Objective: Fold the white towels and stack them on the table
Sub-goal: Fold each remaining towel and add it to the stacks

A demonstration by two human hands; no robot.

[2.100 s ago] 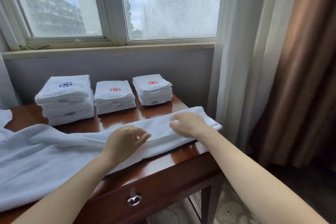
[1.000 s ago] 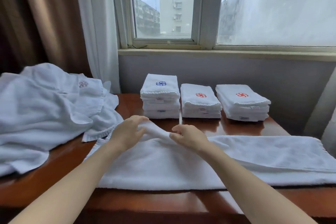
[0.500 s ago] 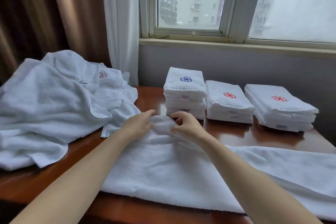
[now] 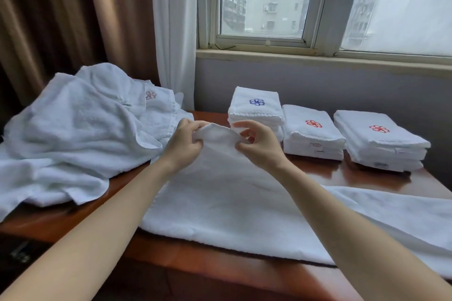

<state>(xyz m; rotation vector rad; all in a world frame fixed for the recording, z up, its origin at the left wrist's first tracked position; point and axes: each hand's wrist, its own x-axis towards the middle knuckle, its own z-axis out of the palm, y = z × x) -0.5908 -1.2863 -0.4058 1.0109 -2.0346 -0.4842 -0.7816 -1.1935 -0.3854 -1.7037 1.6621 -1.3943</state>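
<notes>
Both hands have raised the towel's far edge higher than half a second ago. Left hand point(image 4: 182, 145) and right hand point(image 4: 259, 148) sit close together at mid-frame, fingers point(image 4: 188, 129) clamped on the edge of the towel point(image 4: 220, 200). The rest of it lies spread over the worktop point(image 4: 176, 258) towards the lower right. To fold well, I judge the hands should slide apart along the edge, keep it taut, carry it over until the edges meet squarely, then smooth it flat. Counted: two hands, one towel in hand and three folded piles at the upper right: blue-flower stack point(image 4: 255, 110), middle red-flower stack point(image 4: 313, 133) and right red-flower stack point(image 4: 379, 138). One loose heap point(image 4: 73, 134) lies at the left, too tangled to count
</notes>
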